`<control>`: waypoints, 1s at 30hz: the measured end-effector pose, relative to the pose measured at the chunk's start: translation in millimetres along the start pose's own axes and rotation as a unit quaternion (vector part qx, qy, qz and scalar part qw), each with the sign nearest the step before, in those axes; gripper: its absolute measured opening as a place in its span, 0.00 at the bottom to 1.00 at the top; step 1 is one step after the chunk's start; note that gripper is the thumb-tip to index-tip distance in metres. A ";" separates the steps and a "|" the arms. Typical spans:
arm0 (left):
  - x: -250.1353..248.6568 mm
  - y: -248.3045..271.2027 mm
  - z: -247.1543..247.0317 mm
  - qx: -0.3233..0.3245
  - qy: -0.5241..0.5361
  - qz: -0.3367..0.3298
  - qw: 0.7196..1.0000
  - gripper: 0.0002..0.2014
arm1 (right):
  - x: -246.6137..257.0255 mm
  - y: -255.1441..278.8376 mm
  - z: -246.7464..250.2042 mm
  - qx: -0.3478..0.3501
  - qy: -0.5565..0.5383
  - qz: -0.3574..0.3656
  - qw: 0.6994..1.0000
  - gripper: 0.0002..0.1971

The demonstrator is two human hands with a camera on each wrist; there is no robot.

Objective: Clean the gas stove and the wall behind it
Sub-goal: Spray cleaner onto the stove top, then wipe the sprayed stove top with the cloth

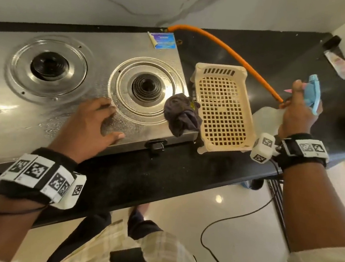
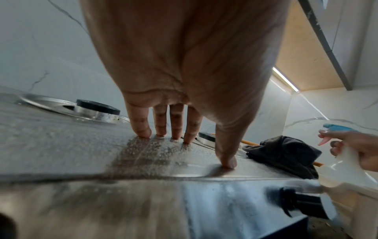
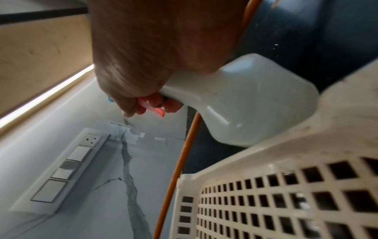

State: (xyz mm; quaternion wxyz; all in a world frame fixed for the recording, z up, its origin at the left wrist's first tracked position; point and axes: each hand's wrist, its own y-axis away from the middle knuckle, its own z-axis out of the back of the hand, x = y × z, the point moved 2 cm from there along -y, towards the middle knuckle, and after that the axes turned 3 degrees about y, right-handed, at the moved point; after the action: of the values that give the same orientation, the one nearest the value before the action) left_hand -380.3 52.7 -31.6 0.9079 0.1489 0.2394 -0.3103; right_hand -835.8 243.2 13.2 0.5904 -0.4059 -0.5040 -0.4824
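The steel gas stove [image 1: 44,118] lies on a black counter, its top beaded with spray droplets [image 2: 143,152]. My left hand [image 1: 98,121] rests flat on the wet top in front of the right burner [image 1: 147,87], fingers [image 2: 141,129] straight and spread. A dark crumpled cloth [image 1: 181,114] [image 2: 286,153] lies at the stove's right front corner. To the right of the stove, my right hand [image 1: 297,111] grips a translucent spray bottle [image 3: 245,100] [image 2: 343,169] with a blue head [image 1: 313,92] and pink trigger [image 3: 151,108]. The white marble wall [image 1: 95,2] rises behind the stove.
An upturned cream plastic basket [image 1: 223,108] stands right of the stove. An orange gas hose [image 1: 231,50] arcs behind it. A black knob [image 1: 156,145] juts from the stove's front. A switch panel [image 3: 67,166] sits on the wall. A clear jar [image 1: 336,57] stands far right.
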 end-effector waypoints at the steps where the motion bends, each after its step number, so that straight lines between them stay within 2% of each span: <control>1: 0.0 0.0 1.1 -0.001 -0.002 0.000 1.000 0.38 | -2.8 2.6 -2.0 0.008 0.015 0.009 1.000 0.19; 4: -1.1 0.9 2.5 0.005 -0.005 0.009 1.000 0.38 | -10.3 6.9 -1.6 0.021 0.044 0.034 0.998 0.24; 6: -2.5 0.9 4.0 0.005 0.000 0.009 1.000 0.38 | -12.5 11.1 0.3 0.020 0.084 0.038 0.996 0.18; 8: -1.6 1.5 7.1 0.003 0.007 0.016 1.000 0.38 | -16.2 21.8 4.8 0.029 0.136 0.026 0.990 0.19; 10: 0.2 1.4 9.0 0.006 0.015 0.020 1.000 0.40 | -25.2 33.2 16.3 0.044 0.178 -0.023 0.983 0.27; 11: 1.1 1.0 8.9 0.009 0.016 0.020 1.000 0.41 | -27.6 42.6 23.5 0.056 0.196 -0.052 0.978 0.28; 13: 2.0 0.6 9.6 0.010 0.015 0.021 1.000 0.42 | -28.8 69.4 38.0 0.061 0.235 -0.102 0.965 0.24; 15: 1.4 0.9 10.9 0.009 0.017 0.023 1.000 0.42 | -19.0 105.2 38.3 0.060 0.253 -0.102 0.960 0.20; 16: 0.5 0.7 11.2 0.011 0.018 0.023 1.000 0.42 | -11.3 123.8 29.1 0.079 0.266 -0.068 0.958 0.17; 18: -0.6 -0.7 12.4 0.016 0.018 0.017 1.000 0.42 | 1.5 156.6 -6.0 0.163 0.306 0.025 0.938 0.13; 20: 0.1 -2.0 14.0 0.023 0.017 0.013 1.000 0.42 | 7.5 180.0 -53.2 0.267 0.346 0.130 0.890 0.15; 22: 1.4 -0.8 16.2 0.031 0.015 0.014 0.999 0.44 | 3.4 192.8 -100.8 0.322 0.387 0.215 0.837 0.20; 25: 11.1 7.4 21.7 0.025 0.017 0.044 0.999 0.48 | -15.1 197.5 -144.6 0.320 0.465 0.295 0.771 0.25; 27: 21.4 16.3 25.7 0.015 0.016 0.070 0.997 0.52 | -24.8 200.5 -149.9 0.322 0.500 0.321 0.736 0.23; 30: 35.5 26.5 29.6 0.004 0.017 0.091 0.996 0.55 | -28.7 222.1 -144.3 0.329 0.487 0.333 0.737 0.17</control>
State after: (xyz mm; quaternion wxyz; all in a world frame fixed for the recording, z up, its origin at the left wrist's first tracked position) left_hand -328.7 43.0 -22.3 0.9277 0.1790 0.2386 -0.2245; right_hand -589.8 154.0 -37.0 0.9749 -0.0378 -0.1078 -0.1913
